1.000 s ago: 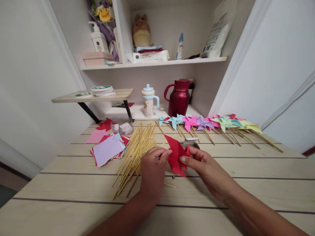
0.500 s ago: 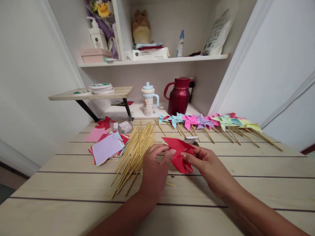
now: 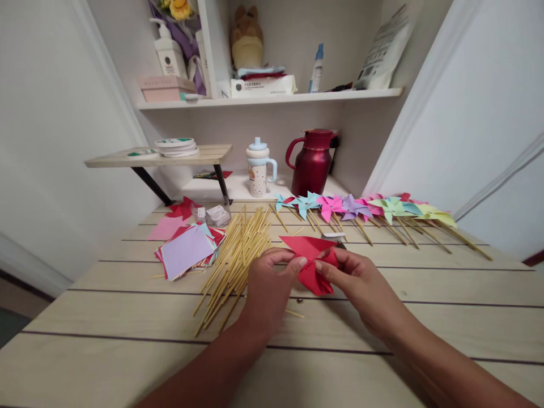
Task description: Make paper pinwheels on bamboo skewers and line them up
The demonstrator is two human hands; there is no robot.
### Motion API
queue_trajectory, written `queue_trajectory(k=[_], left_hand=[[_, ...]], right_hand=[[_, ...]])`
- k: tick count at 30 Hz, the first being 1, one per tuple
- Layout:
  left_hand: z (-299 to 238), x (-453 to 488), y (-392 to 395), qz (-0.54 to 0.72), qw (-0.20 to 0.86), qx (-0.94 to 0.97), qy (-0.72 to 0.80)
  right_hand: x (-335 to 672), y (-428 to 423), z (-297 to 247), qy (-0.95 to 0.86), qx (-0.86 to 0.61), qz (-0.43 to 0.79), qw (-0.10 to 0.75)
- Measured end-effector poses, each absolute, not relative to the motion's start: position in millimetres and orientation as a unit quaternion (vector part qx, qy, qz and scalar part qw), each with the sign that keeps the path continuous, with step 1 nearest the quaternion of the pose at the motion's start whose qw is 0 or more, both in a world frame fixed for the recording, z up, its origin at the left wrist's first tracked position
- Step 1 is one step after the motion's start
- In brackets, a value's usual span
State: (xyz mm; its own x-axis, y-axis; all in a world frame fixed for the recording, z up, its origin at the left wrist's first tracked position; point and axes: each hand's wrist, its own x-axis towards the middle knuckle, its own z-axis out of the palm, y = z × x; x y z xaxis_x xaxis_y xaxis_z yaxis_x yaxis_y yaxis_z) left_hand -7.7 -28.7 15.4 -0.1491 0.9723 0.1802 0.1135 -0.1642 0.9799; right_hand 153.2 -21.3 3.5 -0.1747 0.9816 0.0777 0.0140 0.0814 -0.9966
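Observation:
Both hands hold a piece of folded red paper (image 3: 310, 262) just above the wooden table (image 3: 127, 317). My left hand (image 3: 270, 283) pinches its left side with thumb and fingers. My right hand (image 3: 355, 277) pinches its right side. A pile of bamboo sticks (image 3: 238, 255) lies fanned out to the left of my left hand. A single short stick (image 3: 293, 313) and a small dark pin (image 3: 300, 300) lie on the table under the paper.
A stack of coloured paper squares (image 3: 187, 252) lies at the left. A row of finished paper pinwheels on sticks (image 3: 365, 212) stretches along the back right. Behind stand a red jug (image 3: 312, 161), a lidded cup (image 3: 259, 170) and a small raised shelf (image 3: 161, 158).
The red paper has tipped from nearly upright to lying flatter and more folded between my fingers. Both hands stay close together in the same place.

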Motion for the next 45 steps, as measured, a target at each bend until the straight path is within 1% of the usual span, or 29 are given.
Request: queue_trajectory(k=[3,7,9,11,13,15,17,20,23,26,33,40,43,45], left_hand=[[15,-9,-28,0.57,0.379,0.509,0.522],[17,-13,-27,0.573,0.365,0.503,0.535],[17,-15,-26,0.571,0.366,0.495,0.544],[17,-15,-25,0.576,0.366,0.484,0.548],[14,-15,-25,0.586,0.365,0.471,0.549],[12,-14,-24,0.596,0.359,0.464,0.549],[10,-13,-24,0.603,0.348,0.465,0.546],[10,-9,-26,0.615,0.335,0.474,0.534],[12,-4,-30,0.612,0.337,0.494,0.518],[14,-1,-33,0.609,0.345,0.5,0.511],[13,-2,-29,0.619,0.359,0.465,0.521],[11,-5,-28,0.621,0.348,0.454,0.536],[13,-4,-30,0.617,0.373,0.453,0.525],[13,-3,-31,0.616,0.391,0.453,0.513]], right_hand=[[151,-23,4,-0.556,-0.426,0.522,0.486],[154,-19,0,-0.544,-0.417,0.473,0.553],[157,-19,-1,-0.568,-0.423,0.402,0.581],[159,-22,0,-0.628,-0.424,0.289,0.585],[159,-28,4,-0.7,-0.41,0.156,0.563],[157,-36,8,-0.754,-0.382,0.049,0.532],[152,-44,12,-0.785,-0.358,-0.02,0.504],[145,-51,16,-0.8,-0.353,-0.081,0.478],[142,-52,17,-0.801,-0.362,-0.105,0.465],[142,-50,17,-0.793,-0.375,-0.105,0.469],[148,-45,19,-0.778,-0.394,-0.055,0.486],[146,-47,12,-0.807,-0.386,-0.072,0.441],[144,-49,11,-0.808,-0.394,-0.096,0.427],[143,-50,11,-0.8,-0.401,-0.1,0.434]])
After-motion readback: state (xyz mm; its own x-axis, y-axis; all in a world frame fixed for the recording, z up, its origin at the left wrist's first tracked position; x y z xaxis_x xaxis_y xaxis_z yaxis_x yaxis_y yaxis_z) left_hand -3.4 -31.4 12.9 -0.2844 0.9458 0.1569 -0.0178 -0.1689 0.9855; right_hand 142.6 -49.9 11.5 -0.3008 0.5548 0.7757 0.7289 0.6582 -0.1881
